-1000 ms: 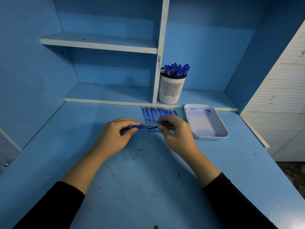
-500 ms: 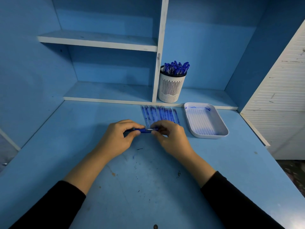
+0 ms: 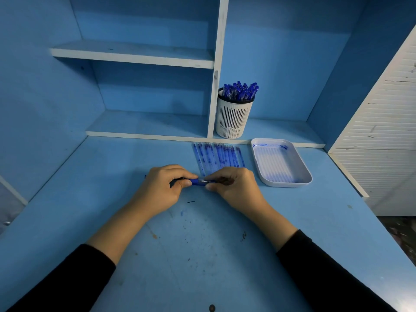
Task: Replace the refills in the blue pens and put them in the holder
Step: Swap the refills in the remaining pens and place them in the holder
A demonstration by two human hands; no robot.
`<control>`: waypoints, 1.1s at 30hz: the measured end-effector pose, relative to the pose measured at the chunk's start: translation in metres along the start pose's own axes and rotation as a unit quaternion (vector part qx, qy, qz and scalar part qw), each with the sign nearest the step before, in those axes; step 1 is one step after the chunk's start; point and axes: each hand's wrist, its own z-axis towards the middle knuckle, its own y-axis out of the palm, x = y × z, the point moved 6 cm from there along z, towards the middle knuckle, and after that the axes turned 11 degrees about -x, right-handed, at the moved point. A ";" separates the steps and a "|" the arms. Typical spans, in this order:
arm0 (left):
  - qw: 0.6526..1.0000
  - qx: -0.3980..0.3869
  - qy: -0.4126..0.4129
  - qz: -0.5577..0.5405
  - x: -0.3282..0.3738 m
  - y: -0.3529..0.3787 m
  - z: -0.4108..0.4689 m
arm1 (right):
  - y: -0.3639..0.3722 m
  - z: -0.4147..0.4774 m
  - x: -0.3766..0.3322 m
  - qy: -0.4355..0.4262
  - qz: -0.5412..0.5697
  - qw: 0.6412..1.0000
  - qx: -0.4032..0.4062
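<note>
Two black sleeves (image 3: 67, 278) reach in from the near edge over a blue desk (image 3: 112, 199) that is speckled with ink marks and scuffs. Out in the middle of the desk the two hands meet over one blue pen (image 3: 195, 181), which lies level, pointing left to right between them. The left hand (image 3: 162, 188) is curled closed around the pen's barrel, thumb and forefinger pinching it near the joint. The right hand (image 3: 234, 185) is closed too, its fingertips gripping the other end, where a short silvery bit shows just past the blue part; I cannot tell whether that is the tip or the refill.

Just beyond the right hand's knuckles a row of refills (image 3: 217, 156) lies side by side on the desk, clear tubes blotched with blue ink, their near ends hidden behind the fingers. To the right of them sits a white tray (image 3: 301, 176) with blue smears along its far inner edge and its floor.

Farther back, on the low shelf (image 3: 146, 124) beside a white upright divider (image 3: 217, 64), stands a white slotted holder (image 3: 233, 119) crammed with blue pens (image 3: 240, 91), caps upward. A higher shelf (image 3: 130, 52) runs to the left.
</note>
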 end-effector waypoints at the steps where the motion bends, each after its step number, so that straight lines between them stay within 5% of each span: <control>1: 1.000 0.006 0.003 -0.004 0.001 -0.001 0.000 | -0.001 -0.001 -0.002 -0.007 0.011 1.000 0.002; 10: 0.997 0.058 0.037 -0.032 0.020 -0.009 0.005 | -0.011 0.000 -0.026 -0.086 0.170 0.980 0.055; 15: 0.998 0.055 -0.020 -0.023 -0.002 -0.012 0.009 | -0.038 -0.010 -0.027 -0.111 0.218 0.958 0.153; 20: 0.989 -0.004 -0.130 0.067 -0.029 -0.005 0.024 | -0.084 -0.023 -0.048 -0.182 0.105 0.931 0.299; 26: 0.968 -0.088 -0.175 0.157 -0.036 0.002 0.056 | -0.145 -0.025 -0.104 -0.297 0.031 0.847 0.440; 29: 0.970 -0.081 -0.163 0.162 -0.035 0.005 0.060 | -0.163 -0.008 -0.124 -0.322 -0.014 0.825 0.464; 33: 0.969 -0.087 -0.183 0.139 -0.046 0.010 0.059 | -0.166 0.030 -0.129 -0.300 -0.071 0.845 0.437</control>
